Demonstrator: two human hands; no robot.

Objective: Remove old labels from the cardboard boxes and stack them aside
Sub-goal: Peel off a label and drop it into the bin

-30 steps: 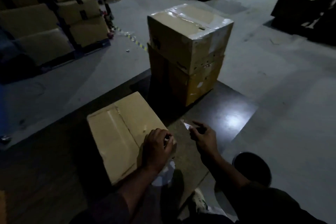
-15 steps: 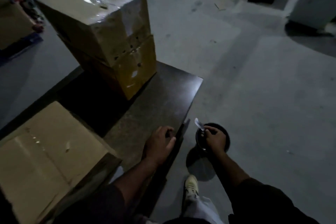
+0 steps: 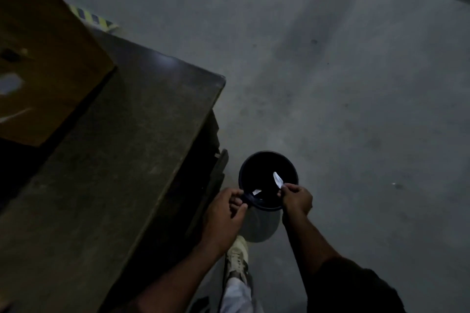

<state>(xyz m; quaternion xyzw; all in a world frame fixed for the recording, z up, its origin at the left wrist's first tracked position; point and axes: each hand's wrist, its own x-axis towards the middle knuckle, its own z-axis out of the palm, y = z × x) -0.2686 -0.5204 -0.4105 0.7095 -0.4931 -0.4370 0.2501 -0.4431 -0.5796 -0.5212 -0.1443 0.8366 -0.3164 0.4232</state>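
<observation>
Right hand point(image 3: 296, 198) pinching a white label strip point(image 3: 278, 180) over the bin point(image 3: 264, 207). Left hand point(image 3: 225, 213) gripping the bin's rim.

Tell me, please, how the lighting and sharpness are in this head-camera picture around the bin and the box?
Head view: dim overall; the bin interior is black, only the white label strip pinched by the right hand catches light; the left hand on its rim is readable; the cardboard box is motion-blurred.
</observation>
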